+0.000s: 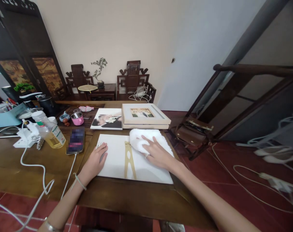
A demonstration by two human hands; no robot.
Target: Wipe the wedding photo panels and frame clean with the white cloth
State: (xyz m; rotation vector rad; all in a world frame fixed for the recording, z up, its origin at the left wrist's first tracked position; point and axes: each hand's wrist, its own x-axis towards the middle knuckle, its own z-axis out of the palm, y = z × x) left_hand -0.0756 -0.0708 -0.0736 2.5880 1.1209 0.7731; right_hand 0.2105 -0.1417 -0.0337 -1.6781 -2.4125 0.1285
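Note:
A white rectangular panel (115,158) lies flat on the wooden table, with a gold A-shaped piece (129,161) running down its middle. My left hand (95,161) rests on the panel's left edge, fingers laid out flat and holding nothing. On the panel's upper right, my right hand (156,153) presses a fluffy white cloth (146,135) against the surface. Its index and middle fingers stretch over the cloth, while the other fingers are partly hidden. Just behind the panel are a photo print (106,119) and a stacked light-coloured picture frame (145,114).
Left on the table (105,196) are a phone (75,141) on a charging cable, a bottle of yellow liquid (53,135), a power strip (26,137) and a pink cup (77,118). A brown bag (193,132) sits on a chair at right. White cables cross the front left.

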